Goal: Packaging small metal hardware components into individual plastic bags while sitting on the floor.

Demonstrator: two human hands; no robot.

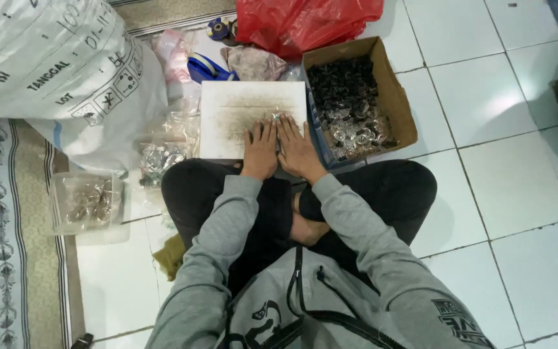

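The small shiny piece [277,117] lies on the white board [227,106] on the floor, right at my fingertips, between both hands. My left hand [261,150] and right hand [298,148] press flat side by side, fingers [267,129] together, gripping nothing. Both are equally near; the cardboard box [395,97] of pieces sits just right.

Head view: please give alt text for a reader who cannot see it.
Both hands, left hand and right hand, lie flat side by side on a white board. A cardboard box of small dark and shiny pieces sits beside it on the tiled floor.
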